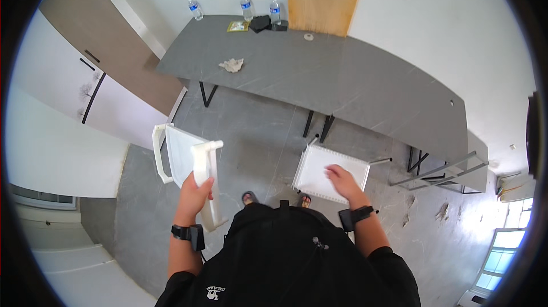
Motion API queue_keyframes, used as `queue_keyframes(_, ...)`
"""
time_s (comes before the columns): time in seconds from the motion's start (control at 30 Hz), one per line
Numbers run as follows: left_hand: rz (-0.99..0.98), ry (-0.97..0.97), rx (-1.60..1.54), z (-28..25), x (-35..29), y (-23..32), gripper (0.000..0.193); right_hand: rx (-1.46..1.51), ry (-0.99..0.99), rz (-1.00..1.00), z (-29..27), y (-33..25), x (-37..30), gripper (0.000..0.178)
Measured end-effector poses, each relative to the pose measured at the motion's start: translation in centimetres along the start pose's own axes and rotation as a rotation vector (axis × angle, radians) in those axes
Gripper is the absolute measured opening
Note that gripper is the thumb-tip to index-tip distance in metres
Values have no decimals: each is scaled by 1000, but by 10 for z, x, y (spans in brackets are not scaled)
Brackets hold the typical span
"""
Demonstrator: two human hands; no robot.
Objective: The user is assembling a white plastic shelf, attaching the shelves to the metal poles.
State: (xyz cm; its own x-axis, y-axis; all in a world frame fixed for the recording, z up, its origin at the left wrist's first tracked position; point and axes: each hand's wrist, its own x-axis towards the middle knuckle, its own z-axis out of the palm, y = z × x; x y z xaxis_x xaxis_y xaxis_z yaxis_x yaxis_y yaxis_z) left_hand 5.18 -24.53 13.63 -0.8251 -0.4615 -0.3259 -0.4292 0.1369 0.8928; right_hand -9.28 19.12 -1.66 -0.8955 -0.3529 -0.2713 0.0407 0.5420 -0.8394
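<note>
My left hand (195,194) is closed around one end bar of a white plastic frame (208,161). A flat white panel (181,148) spans from that bar to a second looped end piece, so it looks like a small stool or shelf unit; it is held off the floor, tilted. My right hand (341,181) is empty, with its fingers loosely bent and slightly apart. Below it in the view sits a shallow white tray-like piece (313,171) with thin metal legs at its corners. Whether my fingers touch that piece, I cannot tell.
A long grey table (342,73) crosses ahead, bearing water bottles (246,7), a crumpled cloth (232,65), a black item (261,23) and a flat packet (238,26). A grey metal frame (440,171) leans at the right. Cabinets (108,39) line the left wall.
</note>
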Motion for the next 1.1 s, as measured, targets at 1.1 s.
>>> queue_keyframes(1.1,524,-36,447,19,436,40,66,839,532,73,7,-157,112,28)
